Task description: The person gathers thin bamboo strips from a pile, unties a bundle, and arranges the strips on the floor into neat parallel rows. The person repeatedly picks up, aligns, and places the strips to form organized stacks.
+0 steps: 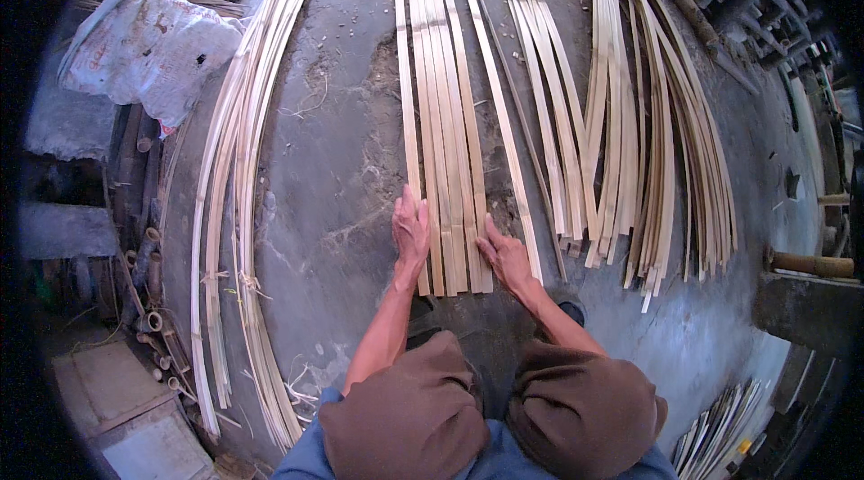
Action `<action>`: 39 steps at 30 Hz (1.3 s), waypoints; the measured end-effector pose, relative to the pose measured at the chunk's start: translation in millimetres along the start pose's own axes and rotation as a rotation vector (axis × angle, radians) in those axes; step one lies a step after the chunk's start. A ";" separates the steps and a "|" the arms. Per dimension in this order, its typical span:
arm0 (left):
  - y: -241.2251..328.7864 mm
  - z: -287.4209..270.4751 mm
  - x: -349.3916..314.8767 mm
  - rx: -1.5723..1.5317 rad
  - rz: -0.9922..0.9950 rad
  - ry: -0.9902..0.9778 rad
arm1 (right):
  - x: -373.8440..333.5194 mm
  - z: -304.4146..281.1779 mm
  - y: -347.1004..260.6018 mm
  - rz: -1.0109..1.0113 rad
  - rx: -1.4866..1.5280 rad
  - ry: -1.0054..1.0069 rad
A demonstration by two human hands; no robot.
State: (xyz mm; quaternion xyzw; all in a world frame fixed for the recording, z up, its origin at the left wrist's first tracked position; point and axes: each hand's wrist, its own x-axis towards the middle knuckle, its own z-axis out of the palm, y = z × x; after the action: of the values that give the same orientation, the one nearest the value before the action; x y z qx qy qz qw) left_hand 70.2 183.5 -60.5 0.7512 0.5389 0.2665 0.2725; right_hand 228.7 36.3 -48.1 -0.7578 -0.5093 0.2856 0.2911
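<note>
Several long, flat bamboo strips (454, 165) lie side by side on the grey floor, running away from me. My left hand (411, 230) is closed on the leftmost bamboo strip (407, 120), close to its near end. That strip lies against the others at the hand and stands slightly apart from them farther off. On the opposite side, my right hand (506, 255) rests with its fingers apart and their tips against the right edge of the row. A single separate strip (506, 138) lies just right of the row and passes beside my right hand.
More bamboo strips lie in bundles at the right (661, 165) and in a tied bundle at the left (241, 165). A white sack (148, 53) sits at the far left, above stacked bamboo poles (151, 300). My brown-clad knees (405, 408) are close below the hands.
</note>
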 end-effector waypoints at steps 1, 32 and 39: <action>0.7 0.6 -0.5 0.000 -0.008 -0.006 | -0.5 1.0 0.6 -0.015 -0.028 0.002; -10.2 -25.9 26.4 -0.494 -0.223 -0.350 | -4.9 13.8 14.2 0.069 0.107 0.108; -2.0 -31.5 25.1 -0.230 -0.151 -0.312 | -5.8 10.4 10.5 0.114 0.127 0.104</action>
State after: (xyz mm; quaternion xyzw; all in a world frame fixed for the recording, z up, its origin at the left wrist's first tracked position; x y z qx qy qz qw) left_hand 54.0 211.8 -36.9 0.7050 0.5109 0.1856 0.4556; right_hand 225.6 29.2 -61.9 -0.7795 -0.4303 0.2937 0.3479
